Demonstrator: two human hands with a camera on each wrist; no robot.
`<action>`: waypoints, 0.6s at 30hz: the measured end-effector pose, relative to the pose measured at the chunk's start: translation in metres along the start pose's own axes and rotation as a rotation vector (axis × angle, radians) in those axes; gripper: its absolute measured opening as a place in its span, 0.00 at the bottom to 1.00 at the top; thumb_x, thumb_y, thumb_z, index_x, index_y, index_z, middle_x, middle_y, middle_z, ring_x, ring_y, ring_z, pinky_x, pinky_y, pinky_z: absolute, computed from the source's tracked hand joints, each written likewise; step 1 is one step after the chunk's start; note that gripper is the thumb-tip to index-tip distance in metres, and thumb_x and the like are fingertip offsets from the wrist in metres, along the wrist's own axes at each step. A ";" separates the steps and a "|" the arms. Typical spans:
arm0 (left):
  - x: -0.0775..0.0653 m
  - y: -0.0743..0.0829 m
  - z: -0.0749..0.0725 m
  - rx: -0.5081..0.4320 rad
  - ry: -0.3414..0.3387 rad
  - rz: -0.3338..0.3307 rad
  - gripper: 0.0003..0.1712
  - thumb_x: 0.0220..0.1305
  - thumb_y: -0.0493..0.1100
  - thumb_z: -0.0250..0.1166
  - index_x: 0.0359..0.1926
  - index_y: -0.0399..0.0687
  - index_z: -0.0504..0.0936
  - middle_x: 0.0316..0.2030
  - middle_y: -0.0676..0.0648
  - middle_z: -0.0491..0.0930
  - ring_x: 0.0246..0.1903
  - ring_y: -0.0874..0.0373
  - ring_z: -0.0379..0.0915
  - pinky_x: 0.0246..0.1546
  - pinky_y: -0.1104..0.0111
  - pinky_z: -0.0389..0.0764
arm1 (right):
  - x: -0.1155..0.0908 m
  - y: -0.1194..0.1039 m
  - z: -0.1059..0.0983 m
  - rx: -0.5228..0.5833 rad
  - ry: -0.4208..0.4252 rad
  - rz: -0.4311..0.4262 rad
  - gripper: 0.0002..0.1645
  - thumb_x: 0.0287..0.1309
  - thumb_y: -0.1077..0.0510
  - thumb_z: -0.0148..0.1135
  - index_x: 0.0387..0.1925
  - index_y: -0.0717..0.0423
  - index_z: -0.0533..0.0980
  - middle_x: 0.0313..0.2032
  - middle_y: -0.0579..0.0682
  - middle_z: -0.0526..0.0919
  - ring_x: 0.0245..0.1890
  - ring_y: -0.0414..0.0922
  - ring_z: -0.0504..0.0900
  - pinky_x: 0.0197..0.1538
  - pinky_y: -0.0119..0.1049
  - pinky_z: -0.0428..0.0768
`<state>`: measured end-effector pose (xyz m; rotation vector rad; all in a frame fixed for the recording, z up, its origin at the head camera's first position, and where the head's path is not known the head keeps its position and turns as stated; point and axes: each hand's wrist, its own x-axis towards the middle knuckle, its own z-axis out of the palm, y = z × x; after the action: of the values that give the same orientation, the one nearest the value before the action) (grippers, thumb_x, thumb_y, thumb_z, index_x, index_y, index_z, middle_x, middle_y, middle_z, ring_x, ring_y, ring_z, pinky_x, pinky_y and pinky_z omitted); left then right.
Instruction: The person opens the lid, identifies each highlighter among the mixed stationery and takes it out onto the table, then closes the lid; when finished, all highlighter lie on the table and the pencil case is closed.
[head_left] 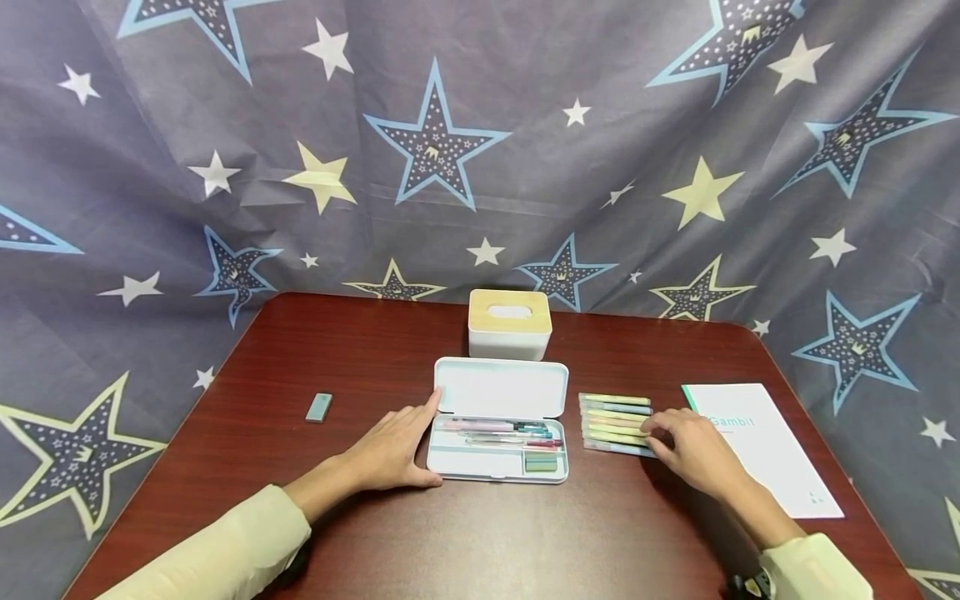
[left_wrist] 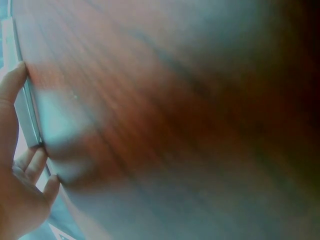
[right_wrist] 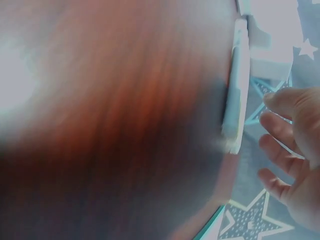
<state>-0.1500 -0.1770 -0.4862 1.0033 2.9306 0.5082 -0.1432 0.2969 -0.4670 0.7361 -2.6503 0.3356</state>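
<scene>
An open white pencil case (head_left: 501, 387) lies in the middle of the table, its lid tipped back. Several pens (head_left: 491, 437) are in its long compartment, and small green blocks (head_left: 541, 463) sit in the front right one. My left hand (head_left: 390, 446) rests against the case's left side, thumb at the front corner, fingers fairly straight; the left wrist view shows it touching the case edge. Right of the case lies a row of highlighters (head_left: 617, 422) in a clear sleeve. My right hand (head_left: 696, 450) is at their right end, fingers loosely bent; in the right wrist view a gap separates thumb and fingers from the pack.
A tissue box (head_left: 510, 342) with a wooden top stands behind the case. To the left lies a small grey-blue block (head_left: 318, 407). A white notebook (head_left: 772, 454) lies right, partly behind my right hand. A star-patterned cloth (head_left: 450, 233) hangs beyond the table.
</scene>
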 end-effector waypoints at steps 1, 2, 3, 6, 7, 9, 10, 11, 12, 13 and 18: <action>0.000 0.000 0.000 -0.003 -0.001 -0.001 0.75 0.47 0.67 0.77 0.81 0.36 0.44 0.69 0.41 0.73 0.60 0.50 0.74 0.57 0.52 0.75 | 0.003 -0.002 0.001 0.007 0.002 -0.007 0.10 0.46 0.62 0.77 0.32 0.48 0.84 0.29 0.39 0.85 0.30 0.40 0.81 0.36 0.41 0.78; 0.000 0.000 0.000 -0.002 0.000 -0.001 0.75 0.47 0.67 0.77 0.81 0.36 0.44 0.68 0.41 0.73 0.60 0.50 0.74 0.56 0.52 0.75 | 0.006 -0.004 0.002 0.012 0.004 -0.015 0.10 0.46 0.62 0.76 0.32 0.48 0.85 0.29 0.40 0.85 0.30 0.40 0.81 0.36 0.40 0.78; 0.000 0.000 0.000 -0.002 -0.001 -0.002 0.75 0.47 0.67 0.77 0.81 0.36 0.44 0.69 0.42 0.72 0.60 0.50 0.74 0.56 0.52 0.75 | 0.009 -0.007 0.003 0.022 0.003 -0.019 0.10 0.47 0.62 0.76 0.33 0.49 0.85 0.29 0.40 0.86 0.30 0.40 0.80 0.36 0.40 0.78; 0.001 -0.001 0.001 -0.003 -0.001 -0.002 0.75 0.47 0.67 0.78 0.81 0.36 0.44 0.70 0.42 0.71 0.60 0.50 0.74 0.57 0.52 0.75 | 0.018 -0.015 0.007 0.052 -0.002 -0.027 0.10 0.48 0.62 0.76 0.34 0.50 0.85 0.30 0.41 0.87 0.31 0.39 0.80 0.36 0.39 0.78; 0.001 -0.001 0.001 -0.002 -0.003 -0.004 0.75 0.47 0.67 0.77 0.81 0.37 0.44 0.71 0.42 0.71 0.60 0.50 0.74 0.57 0.52 0.75 | 0.021 -0.018 0.008 0.064 -0.006 -0.031 0.10 0.48 0.63 0.76 0.34 0.50 0.85 0.31 0.41 0.87 0.32 0.39 0.81 0.36 0.39 0.78; 0.001 -0.001 0.001 -0.006 -0.008 -0.008 0.75 0.47 0.67 0.77 0.81 0.37 0.43 0.72 0.42 0.69 0.61 0.50 0.73 0.57 0.52 0.75 | 0.027 -0.024 0.010 0.084 -0.015 -0.040 0.10 0.49 0.63 0.76 0.34 0.50 0.86 0.30 0.41 0.87 0.32 0.39 0.81 0.37 0.39 0.78; 0.001 -0.001 0.001 -0.007 -0.009 -0.010 0.75 0.48 0.67 0.77 0.81 0.37 0.43 0.72 0.42 0.69 0.61 0.50 0.73 0.57 0.52 0.75 | 0.030 -0.027 0.011 0.087 -0.020 -0.045 0.10 0.49 0.63 0.76 0.35 0.50 0.86 0.30 0.40 0.87 0.32 0.39 0.80 0.37 0.39 0.78; 0.001 -0.001 0.001 -0.008 -0.013 -0.012 0.75 0.48 0.67 0.77 0.81 0.37 0.43 0.72 0.42 0.69 0.61 0.50 0.73 0.58 0.51 0.74 | 0.033 -0.031 0.013 0.091 -0.025 -0.052 0.09 0.49 0.63 0.76 0.35 0.50 0.86 0.29 0.40 0.86 0.31 0.38 0.80 0.38 0.39 0.78; 0.001 -0.001 0.001 -0.010 -0.013 -0.013 0.75 0.48 0.67 0.77 0.81 0.37 0.43 0.72 0.42 0.69 0.61 0.50 0.73 0.58 0.51 0.74 | 0.037 -0.034 0.014 0.090 -0.030 -0.061 0.09 0.50 0.63 0.76 0.35 0.50 0.86 0.29 0.40 0.85 0.31 0.37 0.80 0.38 0.40 0.78; 0.001 -0.001 0.001 -0.008 -0.016 -0.014 0.74 0.48 0.67 0.77 0.81 0.37 0.43 0.72 0.42 0.69 0.61 0.50 0.73 0.58 0.51 0.74 | 0.039 -0.038 0.015 0.090 -0.034 -0.070 0.09 0.50 0.63 0.75 0.35 0.50 0.86 0.28 0.39 0.85 0.31 0.37 0.79 0.39 0.40 0.78; 0.000 -0.001 0.001 -0.004 -0.017 -0.017 0.74 0.48 0.67 0.77 0.81 0.37 0.43 0.72 0.42 0.69 0.61 0.49 0.73 0.58 0.51 0.75 | 0.053 -0.054 0.020 0.104 -0.058 -0.095 0.10 0.52 0.61 0.74 0.38 0.50 0.86 0.31 0.41 0.86 0.33 0.39 0.80 0.39 0.40 0.79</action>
<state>-0.1504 -0.1769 -0.4878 0.9767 2.9190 0.5026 -0.1618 0.2214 -0.4561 0.9148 -2.6568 0.4353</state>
